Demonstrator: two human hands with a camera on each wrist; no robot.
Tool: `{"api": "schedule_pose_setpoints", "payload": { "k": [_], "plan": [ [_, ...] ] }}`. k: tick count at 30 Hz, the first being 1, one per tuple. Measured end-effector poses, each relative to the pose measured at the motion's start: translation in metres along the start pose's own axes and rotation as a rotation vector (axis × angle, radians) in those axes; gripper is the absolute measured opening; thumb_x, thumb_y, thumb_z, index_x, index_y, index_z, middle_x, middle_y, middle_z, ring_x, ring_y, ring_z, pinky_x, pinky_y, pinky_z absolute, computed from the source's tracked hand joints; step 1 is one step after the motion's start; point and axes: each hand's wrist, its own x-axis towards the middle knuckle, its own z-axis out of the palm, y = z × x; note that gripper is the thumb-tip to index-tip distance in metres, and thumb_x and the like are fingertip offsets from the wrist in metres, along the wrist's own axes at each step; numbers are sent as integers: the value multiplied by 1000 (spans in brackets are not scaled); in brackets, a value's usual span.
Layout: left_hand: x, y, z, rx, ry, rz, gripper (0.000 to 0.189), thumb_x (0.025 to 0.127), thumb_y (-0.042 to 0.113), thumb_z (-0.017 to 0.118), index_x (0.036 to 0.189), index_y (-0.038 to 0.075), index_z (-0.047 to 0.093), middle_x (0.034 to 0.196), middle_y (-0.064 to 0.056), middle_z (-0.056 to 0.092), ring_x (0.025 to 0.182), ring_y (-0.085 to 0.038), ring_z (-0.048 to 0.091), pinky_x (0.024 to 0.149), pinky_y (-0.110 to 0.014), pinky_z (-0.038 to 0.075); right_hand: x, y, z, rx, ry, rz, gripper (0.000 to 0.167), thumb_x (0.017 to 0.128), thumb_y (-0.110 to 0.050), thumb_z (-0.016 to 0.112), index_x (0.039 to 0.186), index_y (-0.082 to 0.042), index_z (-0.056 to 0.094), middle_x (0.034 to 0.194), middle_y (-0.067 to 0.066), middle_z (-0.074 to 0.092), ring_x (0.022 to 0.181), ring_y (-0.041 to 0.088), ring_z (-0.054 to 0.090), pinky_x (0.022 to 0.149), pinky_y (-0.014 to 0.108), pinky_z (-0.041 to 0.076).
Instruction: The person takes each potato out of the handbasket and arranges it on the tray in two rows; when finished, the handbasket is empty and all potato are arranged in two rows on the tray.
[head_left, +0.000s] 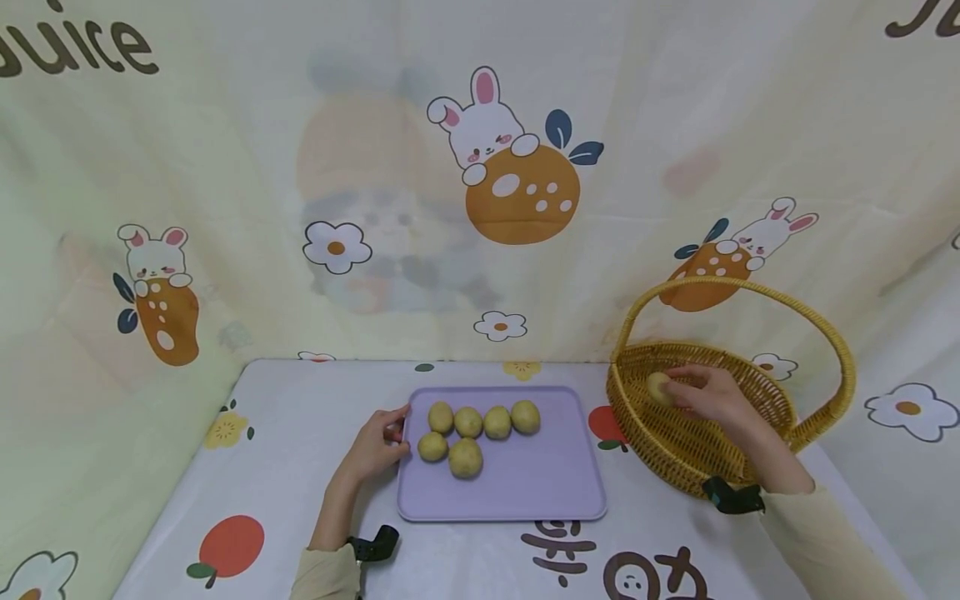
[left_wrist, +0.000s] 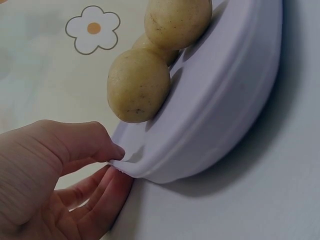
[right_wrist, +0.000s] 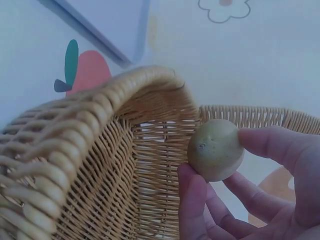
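My right hand [head_left: 708,394] pinches a small potato [right_wrist: 216,150] between thumb and fingertips, over the opening of a wicker basket [right_wrist: 90,145]. In the head view that basket [head_left: 660,454] stands at the right with its tall handle arching over my forearm. My left hand [head_left: 377,444] pinches the left rim of a lavender tray [head_left: 525,492]; the left wrist view shows the thumb [left_wrist: 116,151] on top of the rim and the fingers beneath. Several potatoes [head_left: 466,458] lie on the tray's upper left part, four in a back row and two in front.
A white tablecloth [head_left: 285,467] printed with fruit and lettering covers the table. Behind it hangs a curtain [head_left: 247,167] with rabbit and flower prints, close to the basket's back. Dark wrist straps [head_left: 375,546] sit on both forearms.
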Motion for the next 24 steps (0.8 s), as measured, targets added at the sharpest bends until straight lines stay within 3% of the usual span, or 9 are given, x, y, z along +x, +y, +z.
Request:
{"api": "schedule_pose_setpoints", "payload": {
  "k": [8,19,24],
  "plan": [
    [-1,-2,0,-7,6,0,65,75,-4,70,137,-3,55,104,-12,55,83,-18,58,70,-24,48,-5,-4,7,-20,-10,-25,59,98,-32,60,137,11,47,115,17,61,95,20,62,75,31,54],
    [0,0,1,-10,5,-13,64,75,-4,71,138,-2,55,106,-12,56,84,-19,59,71,-26,48,-6,-11,17,26,2,-31,57,96,-28,63,136,10,49,107,13,64,88,17,64,71,29,55],
    [-1,0,0,-3,3,-18,64,76,-3,72,138,-2,54,107,-13,55,85,-19,58,71,-25,48,-8,-15,21,4,-18,-29,59,97,-31,62,137,9,48,110,15,62,95,25,62,73,29,54]
  ]
}}
